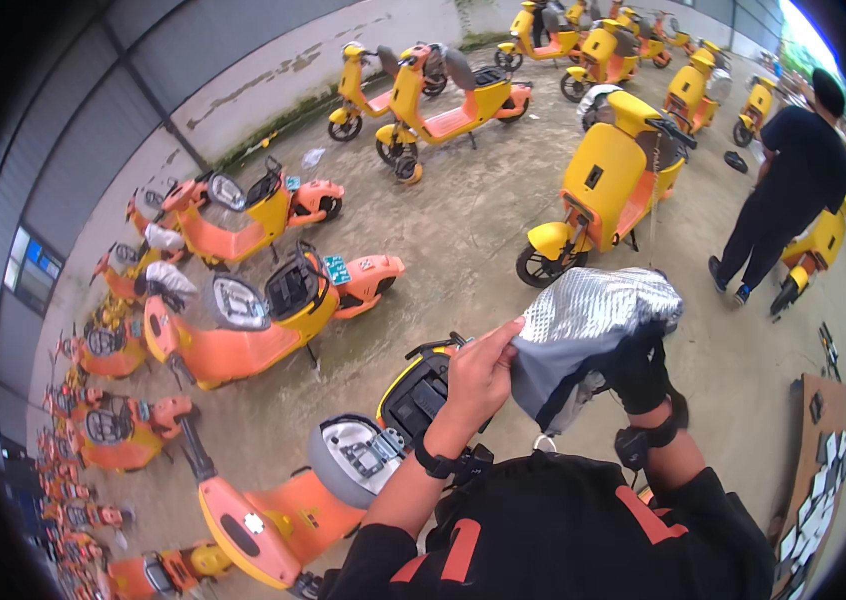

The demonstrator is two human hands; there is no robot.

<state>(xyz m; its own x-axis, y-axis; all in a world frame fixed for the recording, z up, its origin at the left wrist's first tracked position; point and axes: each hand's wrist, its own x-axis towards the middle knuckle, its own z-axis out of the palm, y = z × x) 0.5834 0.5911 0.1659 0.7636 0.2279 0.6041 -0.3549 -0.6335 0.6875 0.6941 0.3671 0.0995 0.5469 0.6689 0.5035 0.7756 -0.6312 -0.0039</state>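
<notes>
A silver foil-faced cloth cover (pixel 598 305) with grey fabric hangs in front of my chest, loosely bunched. My bare left hand (pixel 483 368) pinches its left edge between thumb and fingers. On my right hand (pixel 637 375) is a black glove; it grips the cover's lower right side, its fingertips partly hidden by the cloth. Just left of my arms stands an orange and yellow scooter (pixel 288 510). Its grey seat (pixel 348 460) is tipped up, underside showing, and the black under-seat compartment (pixel 413 402) lies uncovered beside my left wrist.
More scooters with raised seats (pixel 238 335) line the left side. A yellow scooter (pixel 593 190) stands ahead on the concrete floor (pixel 463 240). At right, a person in dark clothes (pixel 793 170) faces away. A brown board (pixel 818 400) with several pale rectangular pieces lies at lower right.
</notes>
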